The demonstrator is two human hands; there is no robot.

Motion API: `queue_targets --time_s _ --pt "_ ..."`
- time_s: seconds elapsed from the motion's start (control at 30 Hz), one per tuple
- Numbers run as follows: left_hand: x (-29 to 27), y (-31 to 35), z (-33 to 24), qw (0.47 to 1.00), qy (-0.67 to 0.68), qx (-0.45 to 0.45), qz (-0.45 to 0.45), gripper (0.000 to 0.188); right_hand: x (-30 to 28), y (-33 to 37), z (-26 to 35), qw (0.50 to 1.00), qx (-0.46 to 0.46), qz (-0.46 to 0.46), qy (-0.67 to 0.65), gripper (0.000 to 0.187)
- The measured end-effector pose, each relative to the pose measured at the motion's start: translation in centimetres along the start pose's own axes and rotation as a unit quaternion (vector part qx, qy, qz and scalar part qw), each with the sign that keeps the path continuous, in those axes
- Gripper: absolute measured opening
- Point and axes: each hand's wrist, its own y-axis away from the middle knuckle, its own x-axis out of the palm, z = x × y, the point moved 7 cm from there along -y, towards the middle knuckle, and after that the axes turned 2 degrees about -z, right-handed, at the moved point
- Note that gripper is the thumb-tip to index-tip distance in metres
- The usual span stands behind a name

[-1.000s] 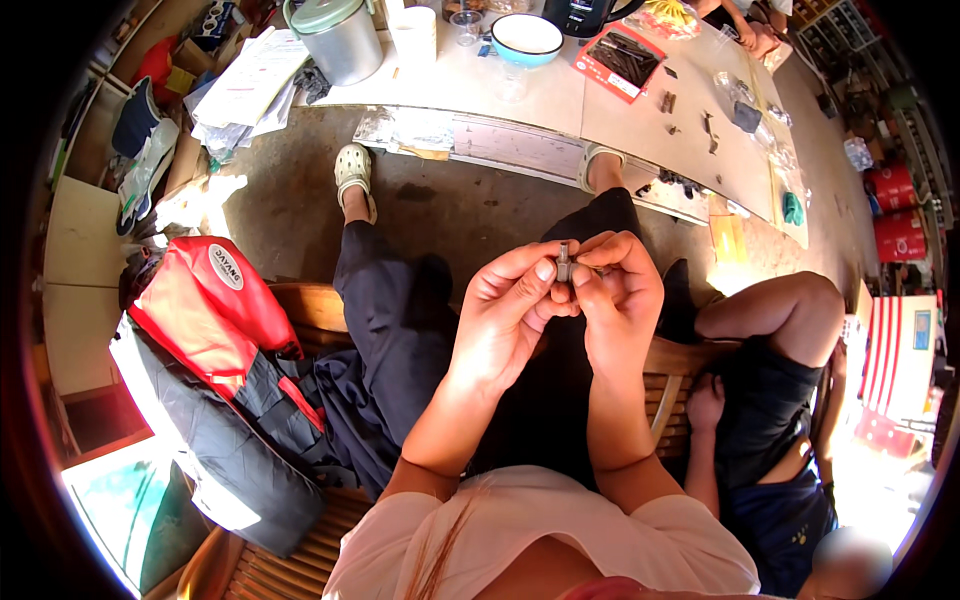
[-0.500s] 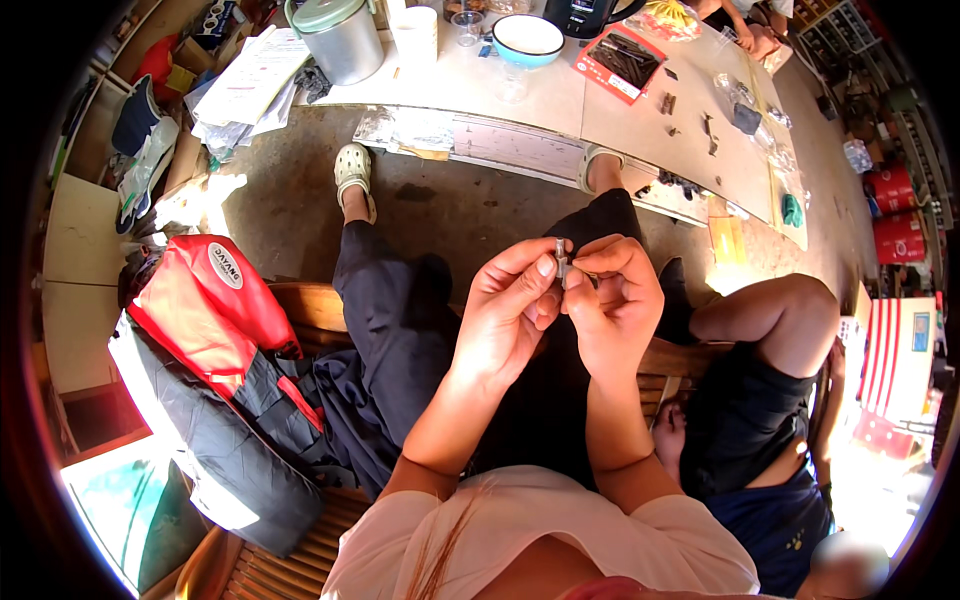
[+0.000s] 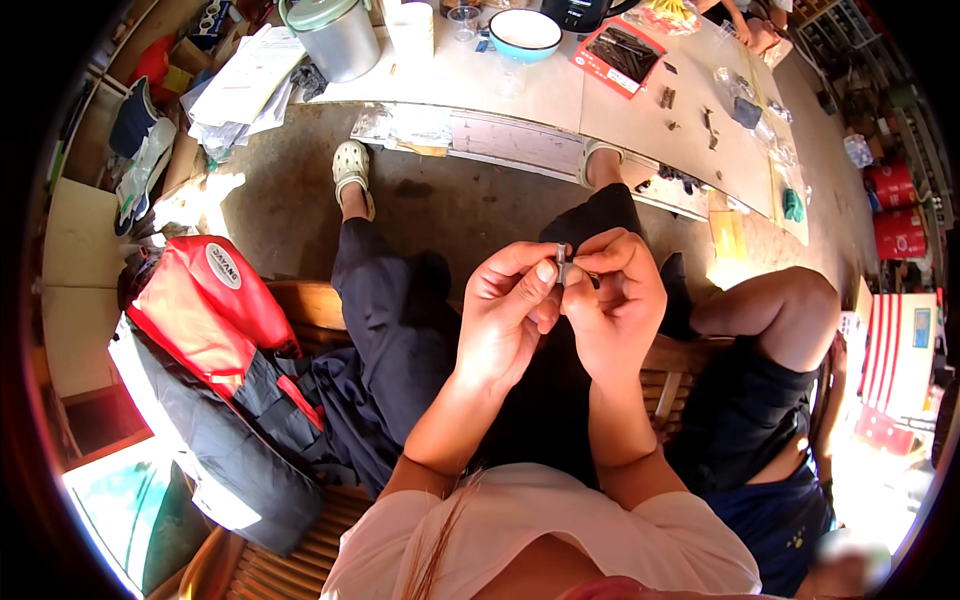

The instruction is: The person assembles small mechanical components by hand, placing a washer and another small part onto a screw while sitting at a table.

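Note:
In front of my chest, above my lap, both my hands meet around a small silver-grey metal piece (image 3: 562,262). It stands roughly upright, and its lower part is hidden by my fingers, so its exact kind does not show. My left hand (image 3: 505,310) pinches it from the left between thumb and forefinger. From the right, the thumb and curled fingers of my right hand (image 3: 622,305) close on the same piece. A small dark bit shows beside the right fingers; I cannot make out what it is.
Beyond my knees stands a pale table (image 3: 455,85) with a lidded metal pot (image 3: 345,45), a blue-and-white bowl (image 3: 525,38) and a red box of dark pieces (image 3: 620,60). A red and black bag (image 3: 210,310) lies left; a person's bent leg (image 3: 770,310) is close right.
My hands have shifted very slightly, keeping their hold on the metal piece. The neighbouring person's hand, earlier visible by my right elbow, has gone from sight.

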Motion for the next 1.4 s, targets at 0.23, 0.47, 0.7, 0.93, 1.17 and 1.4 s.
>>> queue_targets --time_s 0.23,0.47,0.7,0.93,1.17,1.4 --pt "-0.3 0.1 0.6 1.000 0.003 -0.010 -0.016 0.015 -0.6 0.1 -0.5 1.000 0.017 -0.023 -0.008 0.012" --pt "-0.4 0.1 0.4 1.000 0.007 -0.006 -0.012 0.015 -0.4 0.8 -0.6 1.000 0.006 -0.003 0.017 0.012" --pt "-0.6 0.1 0.2 1.000 0.002 0.007 -0.007 0.015 -0.2 1.2 -1.0 1.000 0.024 -0.016 -0.001 0.012" --pt "-0.7 0.2 0.1 1.000 0.012 0.004 -0.006 0.015 -0.1 0.9 -1.0 0.999 0.033 -0.008 -0.005 0.012" --pt "-0.6 0.3 0.1 1.000 0.010 0.004 -0.012 0.015 -0.1 0.5 -0.6 1.000 0.012 -0.009 0.012 0.012" --pt "-0.3 0.3 0.0 1.000 0.005 0.007 -0.017 0.015 0.0 -0.1 0.0 1.000 0.008 -0.008 0.010 0.012"
